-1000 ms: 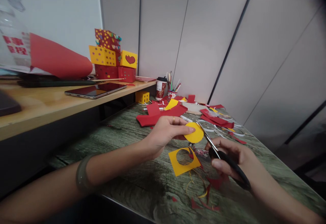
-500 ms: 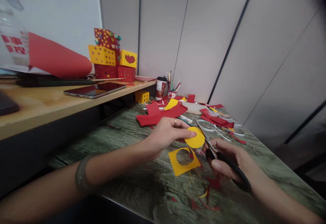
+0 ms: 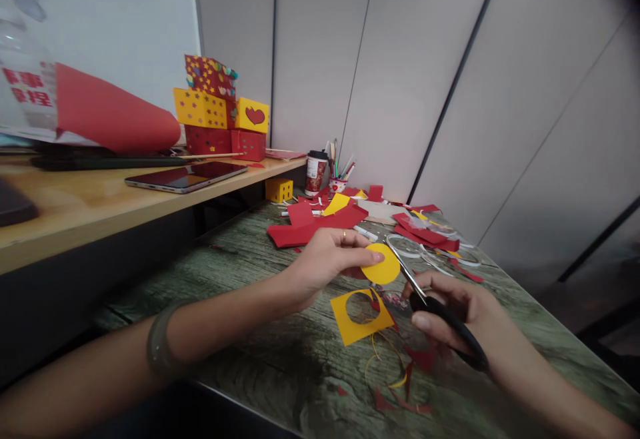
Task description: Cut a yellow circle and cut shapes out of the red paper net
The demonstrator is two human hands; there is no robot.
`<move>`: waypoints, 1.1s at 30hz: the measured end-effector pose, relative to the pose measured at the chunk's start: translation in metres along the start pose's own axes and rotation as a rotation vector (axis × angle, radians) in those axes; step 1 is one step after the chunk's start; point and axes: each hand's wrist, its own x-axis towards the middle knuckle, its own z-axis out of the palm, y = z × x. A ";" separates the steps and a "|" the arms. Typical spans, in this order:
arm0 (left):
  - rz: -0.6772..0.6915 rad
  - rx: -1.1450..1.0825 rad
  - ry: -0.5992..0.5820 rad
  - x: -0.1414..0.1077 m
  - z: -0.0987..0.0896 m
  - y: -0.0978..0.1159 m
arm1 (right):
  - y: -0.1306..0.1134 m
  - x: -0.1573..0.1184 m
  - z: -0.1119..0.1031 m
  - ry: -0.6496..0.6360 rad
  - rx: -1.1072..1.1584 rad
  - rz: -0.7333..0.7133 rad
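My left hand pinches the yellow disc; my right hand curls round the scissors; the small cup holds pens.

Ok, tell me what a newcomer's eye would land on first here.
Probably the bright yellow disc, pinched in the left hand beside the scissors in the right hand. Next, likely the stack of red and yellow boxes on the wooden shelf, then the yellow sheet with a round hole, lying below the disc on the table.
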 end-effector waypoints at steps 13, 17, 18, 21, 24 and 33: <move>-0.034 -0.024 -0.039 -0.001 0.000 -0.001 | -0.004 0.002 0.000 -0.080 0.009 -0.063; -0.029 0.004 -0.028 -0.001 0.000 -0.001 | -0.006 0.001 0.000 -0.077 -0.014 -0.093; -0.026 0.006 -0.031 0.000 0.000 -0.001 | -0.006 0.001 0.000 -0.069 -0.020 -0.096; -0.019 -0.006 -0.043 0.000 0.000 -0.001 | -0.006 0.001 0.000 -0.039 -0.034 -0.088; -0.019 -0.006 -0.044 -0.002 0.001 -0.001 | -0.005 0.000 0.000 -0.024 -0.030 -0.084; -0.014 -0.015 -0.036 -0.001 0.000 0.000 | -0.003 0.000 0.000 0.002 0.034 -0.002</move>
